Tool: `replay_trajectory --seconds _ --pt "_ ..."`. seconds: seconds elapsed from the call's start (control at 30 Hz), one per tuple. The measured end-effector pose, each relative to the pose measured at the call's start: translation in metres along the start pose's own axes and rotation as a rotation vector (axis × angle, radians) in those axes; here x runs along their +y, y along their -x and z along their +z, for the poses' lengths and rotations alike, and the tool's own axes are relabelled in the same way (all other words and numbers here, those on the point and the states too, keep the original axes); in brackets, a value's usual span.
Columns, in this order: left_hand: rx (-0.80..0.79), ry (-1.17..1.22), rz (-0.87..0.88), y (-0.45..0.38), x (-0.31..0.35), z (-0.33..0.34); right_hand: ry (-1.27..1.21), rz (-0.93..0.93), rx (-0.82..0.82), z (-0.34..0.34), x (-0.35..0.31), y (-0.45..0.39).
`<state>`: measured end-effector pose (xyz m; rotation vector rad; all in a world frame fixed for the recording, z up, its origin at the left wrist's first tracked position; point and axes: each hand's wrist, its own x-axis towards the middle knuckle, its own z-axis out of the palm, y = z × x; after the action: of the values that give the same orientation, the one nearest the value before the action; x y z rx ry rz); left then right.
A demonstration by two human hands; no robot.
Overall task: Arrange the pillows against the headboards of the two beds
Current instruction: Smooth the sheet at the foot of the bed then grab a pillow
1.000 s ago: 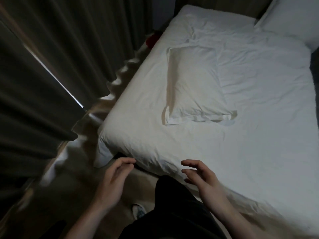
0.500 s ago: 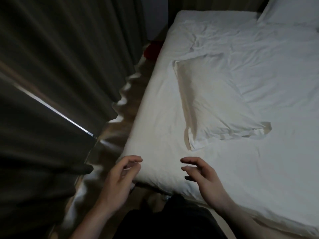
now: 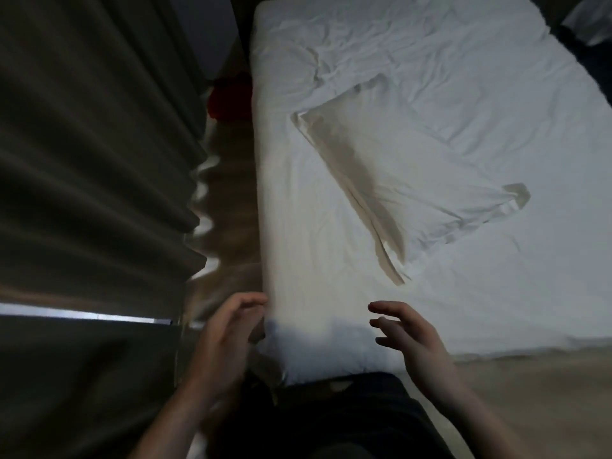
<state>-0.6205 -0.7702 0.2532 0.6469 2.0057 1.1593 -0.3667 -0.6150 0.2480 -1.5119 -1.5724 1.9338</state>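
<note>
A white pillow (image 3: 407,180) lies flat and askew in the middle of a bed with a wrinkled white sheet (image 3: 414,58). A second white pillow (image 3: 592,18) shows only as a corner at the top right, beyond a dark gap. My left hand (image 3: 228,336) hovers at the bed's near left corner, fingers curled and apart, holding nothing. My right hand (image 3: 414,339) hangs over the near edge of the mattress, fingers spread, empty. Both hands are well short of the pillow. The room is dim.
Dark curtains (image 3: 92,180) hang along the left, with a strip of light through a gap (image 3: 82,315). A narrow floor strip (image 3: 228,207) runs between curtain and bed, with a red object (image 3: 228,101) on it. Tan floor (image 3: 530,392) lies at the lower right.
The view has swung so the bed now runs straight ahead and the pillow sits farther right. Both hands stay open and have come up to the bed's near edge.
</note>
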Motion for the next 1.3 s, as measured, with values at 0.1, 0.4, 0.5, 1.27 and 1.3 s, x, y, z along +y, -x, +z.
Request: replay_trajectory --seconds 0.1,0.4,0.5,1.27,1.3 --pt "-0.118 -0.010 0.038 -0.034 -0.010 -0.054 -0.018 0.043 0.106 0.064 -0.001 0.020" --pt "-0.304 -0.083 0.064 -0.092 -0.016 -0.150 -0.193 -0.039 0.318 0.174 -0.020 0.055" --pt "-0.293 -0.068 0.082 -0.088 -0.017 -0.149 -0.263 -0.091 0.340 0.188 -0.022 0.049" --pt "-0.490 -0.096 0.134 -0.322 0.015 -0.284 -0.239 -0.037 0.435 0.360 -0.140 -0.118" --pt "-0.503 -0.111 0.134 -0.331 0.015 -0.287 -0.244 -0.048 0.456 0.363 -0.146 -0.121"
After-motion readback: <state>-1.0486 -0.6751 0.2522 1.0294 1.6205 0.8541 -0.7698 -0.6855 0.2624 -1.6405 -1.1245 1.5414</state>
